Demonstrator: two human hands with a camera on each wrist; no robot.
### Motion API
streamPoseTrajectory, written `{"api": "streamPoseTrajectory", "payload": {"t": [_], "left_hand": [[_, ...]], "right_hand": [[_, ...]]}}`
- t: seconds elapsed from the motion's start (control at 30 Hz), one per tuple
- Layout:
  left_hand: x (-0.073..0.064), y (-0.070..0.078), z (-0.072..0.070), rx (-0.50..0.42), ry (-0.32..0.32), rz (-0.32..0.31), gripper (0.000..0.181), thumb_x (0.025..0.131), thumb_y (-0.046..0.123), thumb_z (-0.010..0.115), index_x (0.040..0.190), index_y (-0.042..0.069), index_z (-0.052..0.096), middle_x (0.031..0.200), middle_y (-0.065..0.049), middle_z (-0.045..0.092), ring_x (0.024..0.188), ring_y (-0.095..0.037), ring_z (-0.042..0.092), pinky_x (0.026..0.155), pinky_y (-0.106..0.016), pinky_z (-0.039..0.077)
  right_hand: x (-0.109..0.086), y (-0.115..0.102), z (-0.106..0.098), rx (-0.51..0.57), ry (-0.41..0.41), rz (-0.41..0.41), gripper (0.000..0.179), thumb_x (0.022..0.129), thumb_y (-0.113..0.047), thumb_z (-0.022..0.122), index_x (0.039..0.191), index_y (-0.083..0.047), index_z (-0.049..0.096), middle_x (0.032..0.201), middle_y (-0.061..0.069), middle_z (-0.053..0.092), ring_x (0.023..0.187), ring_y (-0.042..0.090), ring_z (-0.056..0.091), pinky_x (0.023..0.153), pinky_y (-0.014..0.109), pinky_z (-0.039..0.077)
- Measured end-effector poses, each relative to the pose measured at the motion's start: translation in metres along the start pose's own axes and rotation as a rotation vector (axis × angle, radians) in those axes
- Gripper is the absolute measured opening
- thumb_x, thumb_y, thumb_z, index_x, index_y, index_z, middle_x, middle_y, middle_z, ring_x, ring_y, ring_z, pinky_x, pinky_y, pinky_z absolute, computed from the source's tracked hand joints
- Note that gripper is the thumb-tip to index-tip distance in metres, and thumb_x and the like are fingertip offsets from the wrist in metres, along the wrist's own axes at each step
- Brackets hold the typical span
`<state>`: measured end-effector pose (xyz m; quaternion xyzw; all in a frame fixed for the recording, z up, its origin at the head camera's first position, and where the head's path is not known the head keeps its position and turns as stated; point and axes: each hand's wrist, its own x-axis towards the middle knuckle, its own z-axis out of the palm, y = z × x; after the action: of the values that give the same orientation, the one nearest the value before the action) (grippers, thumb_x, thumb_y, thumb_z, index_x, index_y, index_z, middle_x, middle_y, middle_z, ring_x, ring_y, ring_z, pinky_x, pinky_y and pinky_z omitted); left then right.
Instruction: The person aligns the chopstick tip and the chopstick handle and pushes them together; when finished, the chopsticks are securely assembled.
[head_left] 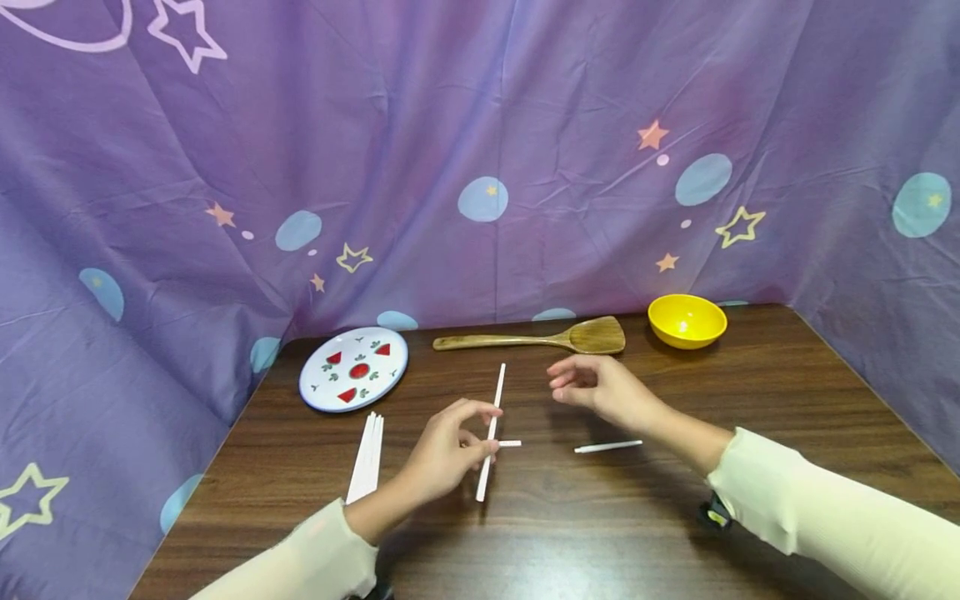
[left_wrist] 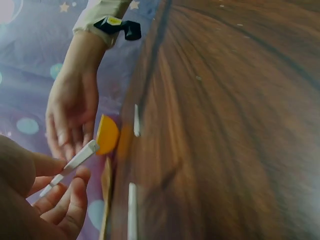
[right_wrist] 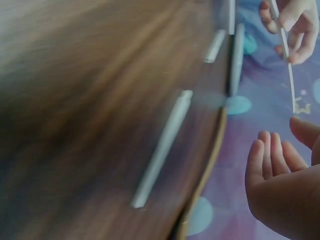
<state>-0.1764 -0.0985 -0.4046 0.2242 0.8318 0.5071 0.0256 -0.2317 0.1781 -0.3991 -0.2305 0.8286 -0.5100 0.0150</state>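
Note:
My left hand (head_left: 450,450) pinches a slim white chopstick-like stick (head_left: 500,383) between thumb and fingers, holding it slantwise above the table. In the right wrist view this stick narrows toward its lower end. Beyond the left fingertips a short white piece (head_left: 512,443) shows on the table, its left end hidden by the hand. To the right my right hand (head_left: 600,390) hovers with loosely bent fingers and nothing in them. Below it lies another white stick piece (head_left: 609,447), with a narrower stepped end (right_wrist: 187,93).
A bundle of white sticks (head_left: 366,458) lies at the left, partly behind my left forearm. Along the back of the table (head_left: 810,392) are a watermelon-patterned plate (head_left: 318,379), a wooden spatula (head_left: 596,336) and a yellow bowl (head_left: 687,333). A purple curtain (head_left: 420,150) hangs behind.

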Motion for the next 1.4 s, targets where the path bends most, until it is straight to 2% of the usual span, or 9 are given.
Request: {"api": "streamPoseTrajectory", "payload": {"t": [0.17, 0.4, 0.57, 0.7, 0.9, 1.03, 1.4], "left_hand": [[-0.013, -0.017, -0.014, 0.132, 0.051, -0.005, 0.034, 0.086, -0.004, 0.078, 0.118, 0.003, 0.071, 0.103, -0.006, 0.064, 0.078, -0.011, 0.065, 0.065, -0.024, 0.055], [-0.036, -0.039, -0.038, 0.460, 0.107, 0.012, 0.028, 0.082, 0.001, 0.083, 0.108, 0.008, 0.074, 0.089, 0.004, 0.063, 0.075, -0.009, 0.057, 0.068, -0.024, 0.047], [-0.050, -0.049, -0.053, 0.650, 0.112, -0.040, 0.026, 0.082, 0.010, 0.086, 0.105, 0.014, 0.075, 0.090, 0.008, 0.064, 0.081, -0.011, 0.059, 0.071, -0.029, 0.049], [-0.057, -0.056, -0.062, 0.741, 0.127, -0.052, 0.024, 0.082, 0.013, 0.086, 0.103, 0.015, 0.075, 0.088, 0.007, 0.063, 0.088, -0.014, 0.060, 0.075, -0.036, 0.051], [-0.064, -0.064, -0.067, 0.797, 0.140, -0.040, 0.023, 0.081, 0.012, 0.086, 0.102, 0.013, 0.075, 0.087, 0.004, 0.063, 0.086, -0.016, 0.058, 0.073, -0.037, 0.051], [-0.066, -0.069, -0.069, 0.817, 0.148, -0.055, 0.023, 0.081, 0.012, 0.085, 0.103, 0.013, 0.075, 0.087, 0.003, 0.060, 0.083, -0.016, 0.056, 0.070, -0.036, 0.049], [-0.070, -0.080, -0.074, 0.736, 0.166, -0.053, 0.023, 0.083, 0.010, 0.084, 0.104, 0.011, 0.075, 0.095, 0.000, 0.059, 0.083, -0.014, 0.053, 0.073, -0.035, 0.047]], "right_hand": [[-0.011, 0.019, -0.001, -0.082, -0.092, 0.001, 0.029, 0.091, -0.008, 0.077, 0.115, 0.006, 0.071, 0.099, 0.011, 0.076, 0.091, 0.016, 0.071, 0.084, 0.026, 0.055], [-0.026, 0.035, -0.010, -0.187, -0.210, 0.025, 0.024, 0.087, -0.015, 0.082, 0.106, -0.002, 0.075, 0.097, 0.004, 0.076, 0.086, 0.009, 0.065, 0.078, 0.025, 0.055], [-0.033, 0.042, -0.017, -0.211, -0.241, 0.061, 0.025, 0.085, -0.018, 0.084, 0.105, -0.005, 0.076, 0.098, 0.000, 0.075, 0.085, 0.007, 0.062, 0.077, 0.023, 0.053], [-0.036, 0.044, -0.020, -0.225, -0.253, 0.058, 0.026, 0.084, -0.020, 0.084, 0.106, -0.007, 0.076, 0.100, -0.001, 0.075, 0.088, 0.009, 0.063, 0.080, 0.025, 0.053], [-0.037, 0.045, -0.021, -0.222, -0.273, 0.058, 0.027, 0.083, -0.020, 0.085, 0.107, -0.008, 0.076, 0.101, -0.001, 0.074, 0.092, 0.013, 0.063, 0.082, 0.026, 0.052], [-0.038, 0.045, -0.020, -0.218, -0.275, 0.062, 0.028, 0.083, -0.019, 0.085, 0.107, -0.009, 0.076, 0.100, -0.001, 0.073, 0.091, 0.014, 0.061, 0.082, 0.025, 0.051], [-0.041, 0.048, -0.020, -0.230, -0.265, 0.046, 0.024, 0.083, -0.019, 0.086, 0.103, -0.013, 0.077, 0.098, -0.003, 0.070, 0.090, 0.014, 0.058, 0.078, 0.025, 0.048]]}}
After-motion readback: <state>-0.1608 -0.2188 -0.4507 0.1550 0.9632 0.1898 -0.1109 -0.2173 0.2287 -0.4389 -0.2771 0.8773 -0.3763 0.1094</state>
